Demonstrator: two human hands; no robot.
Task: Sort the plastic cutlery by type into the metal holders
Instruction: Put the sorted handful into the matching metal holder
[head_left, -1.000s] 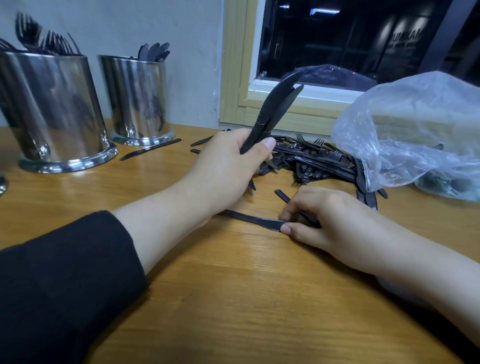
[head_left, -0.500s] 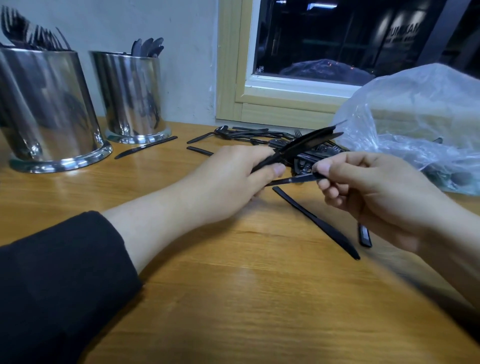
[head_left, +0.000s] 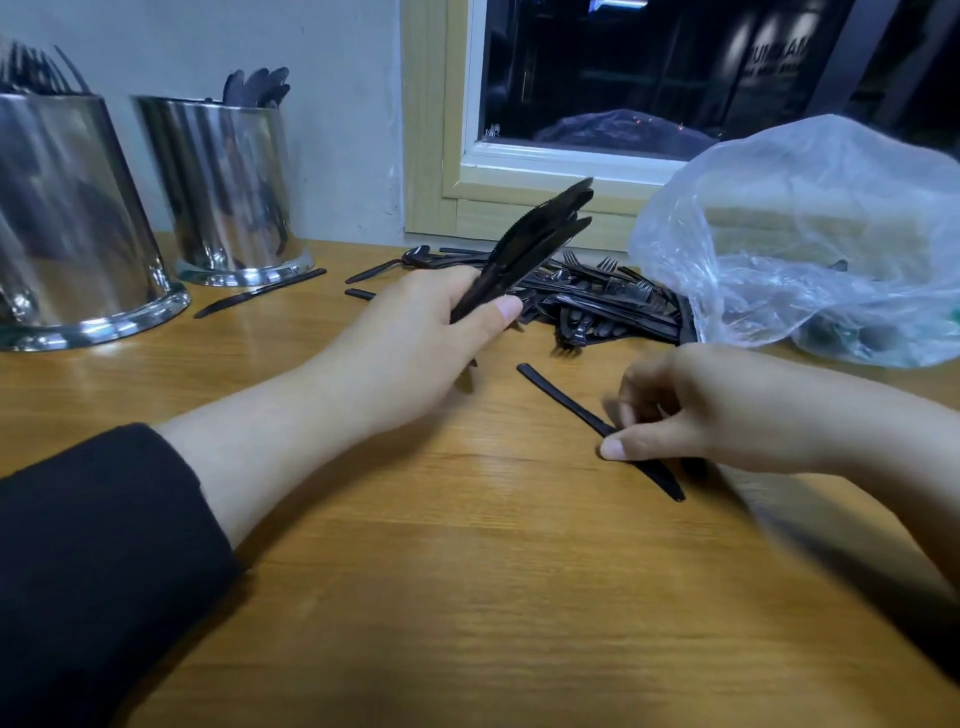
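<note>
Knives (head_left: 524, 249) stick up in a bunch from the left hand (head_left: 415, 343), near the middle of the frame. The fingers and thumb are curled around the handles, and the blades point up and to the right, toward the window (head_left: 597, 171).

Lower right, the right hand (head_left: 691, 415) is down on the table (head_left: 467, 597). Its thumb and fingers pinch one knife (head_left: 571, 408) that lies flat on the wood. The handle end points to the upper left and the blade tip sticks out below the hand. This hand looks a bit blurry.

Behind the hands, in the middle of the frame, is a pile (head_left: 608, 301) of black forks and other cutlery. A clear bag (head_left: 810, 234) sits at the right, just beside the pile, with more dark cutlery inside it.

Two shiny metal holders stand in the upper left. The big holder (head_left: 67, 223) at the left edge has forks (head_left: 36, 73) poking out the top. The small holder (head_left: 228, 192) next to it has spoons (head_left: 257, 85) poking out. One loose knife (head_left: 260, 293) lies on the table right by the foot of the small holder.

A black sleeve (head_left: 88, 571) covers the left arm in the lower left.
</note>
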